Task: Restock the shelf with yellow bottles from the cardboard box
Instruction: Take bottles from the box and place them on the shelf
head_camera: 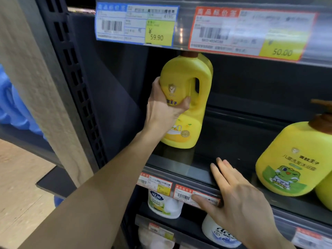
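A yellow handled bottle (pixel 190 112) with a brown cap stands upright at the left end of the dark shelf (pixel 181 164). My left hand (pixel 165 108) is wrapped around its front left side. Whether its base rests fully on the shelf I cannot tell. My right hand (pixel 239 200) lies flat on the shelf's front edge, fingers spread, holding nothing, its thumb on a price label. A yellow pump bottle (pixel 294 159) with a frog picture stands at the shelf's right end, with part of another beside it at the frame edge. The cardboard box is out of view.
The shelf above carries price tags (pixel 134 24) close over the bottle's cap. White tubs (pixel 164 203) sit on lower shelves. A perforated black upright (pixel 77 83) and a wooden panel (pixel 41 87) stand at left. Between the two yellow bottles the shelf surface is bare.
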Motion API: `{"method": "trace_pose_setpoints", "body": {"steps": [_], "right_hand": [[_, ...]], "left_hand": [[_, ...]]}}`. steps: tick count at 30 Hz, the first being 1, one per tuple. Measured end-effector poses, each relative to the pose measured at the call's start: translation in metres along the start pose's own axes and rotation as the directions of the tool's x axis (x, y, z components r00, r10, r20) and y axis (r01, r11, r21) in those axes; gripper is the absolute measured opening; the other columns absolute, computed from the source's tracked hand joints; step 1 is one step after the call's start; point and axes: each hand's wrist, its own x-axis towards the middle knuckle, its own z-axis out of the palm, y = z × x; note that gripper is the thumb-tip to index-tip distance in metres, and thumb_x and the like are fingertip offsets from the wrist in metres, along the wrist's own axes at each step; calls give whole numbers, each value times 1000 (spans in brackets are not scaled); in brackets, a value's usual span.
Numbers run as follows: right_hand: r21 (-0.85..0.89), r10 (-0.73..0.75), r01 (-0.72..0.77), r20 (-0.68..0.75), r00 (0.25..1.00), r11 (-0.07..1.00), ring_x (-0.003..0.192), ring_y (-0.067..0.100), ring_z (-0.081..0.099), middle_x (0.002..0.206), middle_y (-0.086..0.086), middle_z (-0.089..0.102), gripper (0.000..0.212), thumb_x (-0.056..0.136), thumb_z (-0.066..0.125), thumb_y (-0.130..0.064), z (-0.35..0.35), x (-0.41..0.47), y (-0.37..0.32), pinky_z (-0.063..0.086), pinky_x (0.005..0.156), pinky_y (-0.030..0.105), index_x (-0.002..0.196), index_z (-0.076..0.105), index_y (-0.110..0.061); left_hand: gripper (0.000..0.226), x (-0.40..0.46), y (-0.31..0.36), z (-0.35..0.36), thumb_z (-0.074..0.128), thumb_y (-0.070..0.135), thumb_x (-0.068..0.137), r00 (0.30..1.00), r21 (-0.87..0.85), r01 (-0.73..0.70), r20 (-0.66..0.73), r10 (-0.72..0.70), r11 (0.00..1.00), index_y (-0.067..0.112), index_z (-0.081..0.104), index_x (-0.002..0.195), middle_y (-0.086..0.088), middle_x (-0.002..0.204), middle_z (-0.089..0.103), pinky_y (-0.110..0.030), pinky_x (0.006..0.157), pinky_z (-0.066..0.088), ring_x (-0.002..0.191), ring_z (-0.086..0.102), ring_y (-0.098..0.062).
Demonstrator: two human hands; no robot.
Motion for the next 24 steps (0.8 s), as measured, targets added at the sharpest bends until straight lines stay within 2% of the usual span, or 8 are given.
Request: {"method": "trace_pose_setpoints", "body": {"steps": [4,7,11,15,18,21,24], "right_hand": [[6,0,0,18,1000,1000,125,20,59,137,7,60,91,79,34,-81,1,0,1,57,84,32,129,64,-11],[8,2,-2,34,999,1000,126,21,59,138,7,60,93,82,28,-82,1,0,2,54,89,32,130,63,-11],[22,10,-11,52,999,1000,126,21,59,138,7,60,92,82,28,-81,0,0,2,53,90,33,130,63,-11],[-3,-16,16,39,999,1000,129,21,56,141,7,57,90,81,35,-80,0,-2,3,48,98,33,133,60,-11],[-22,-17,18,54,998,1000,129,23,55,141,9,57,90,82,36,-78,-2,-2,2,46,101,35,134,59,-9],[-40,-17,21,111,994,999,132,26,53,142,13,55,92,83,33,-77,-7,-1,3,43,106,38,136,56,-6],[-111,12,11,210,978,994,132,33,50,143,19,53,104,80,20,-82,-18,-1,-1,46,105,45,138,51,-1]], "left_hand": [[86,2,-1,6,80,38,77,1000,23,0,-12,0,1000,13,32,144,-4,129,53,-26,87,48,112,55,-18],[86,2,0,7,80,37,78,1000,30,13,4,-13,999,14,30,144,0,127,51,-25,86,47,110,54,-15],[92,1,1,3,78,41,79,997,57,55,58,-58,997,20,22,149,1,133,48,-29,91,48,114,51,-15],[107,-5,9,-6,70,58,78,991,216,66,104,-90,974,24,5,156,-4,154,34,-46,108,42,133,44,-27],[112,-15,22,-20,68,58,80,986,361,30,141,-86,932,22,-5,157,-7,162,18,-45,114,33,144,31,-28],[102,-38,40,-42,65,47,87,970,485,-26,224,-96,874,13,-1,157,-9,165,7,-38,115,29,148,22,-26],[80,-81,57,-84,56,35,96,910,560,-140,398,-118,816,9,10,156,-10,165,6,-31,114,24,149,19,-25]]}}
